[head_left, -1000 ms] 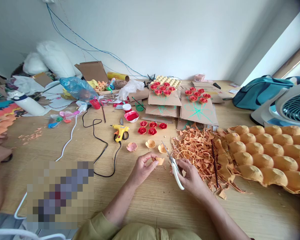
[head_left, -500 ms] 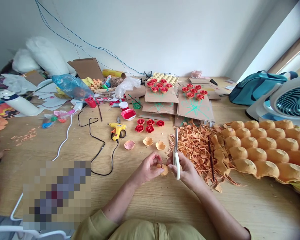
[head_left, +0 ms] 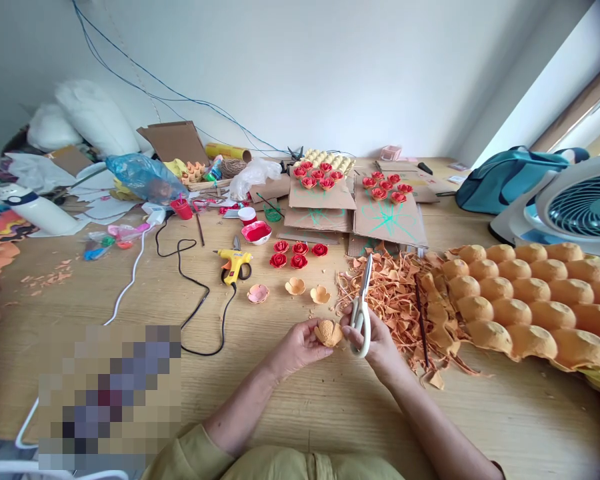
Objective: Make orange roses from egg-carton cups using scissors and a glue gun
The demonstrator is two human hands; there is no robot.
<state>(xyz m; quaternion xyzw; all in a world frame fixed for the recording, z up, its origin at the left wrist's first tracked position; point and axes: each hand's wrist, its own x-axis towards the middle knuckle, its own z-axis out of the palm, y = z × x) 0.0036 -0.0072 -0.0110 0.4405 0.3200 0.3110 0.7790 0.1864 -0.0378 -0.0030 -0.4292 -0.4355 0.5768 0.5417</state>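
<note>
Between the thumb and fingers of my left hand (head_left: 300,347) is an orange egg-carton cup (head_left: 329,333) cut with petal-like edges. My right hand (head_left: 377,343) grips white-handled scissors (head_left: 363,303), whose blades point away from me and look closed. Just beyond the hands lie two plain petal cups, one of them a cut cup (head_left: 321,295), and a pinkish petal cup (head_left: 258,294). Several red paper roses (head_left: 299,261) sit behind these. A heap of orange carton scraps (head_left: 393,293) lies beside my right hand.
A yellow glue gun (head_left: 234,265) with a black cord lies left of the cups, near a dish of red paint (head_left: 256,232). Orange egg trays (head_left: 525,300) and a white fan (head_left: 580,200) stand on the right. Cardboard sheets (head_left: 393,223) hold more red roses.
The carton cup has turned, so its rounded base and petals show more. My right hand has shifted slightly right, and the scissors have tilted to the right.
</note>
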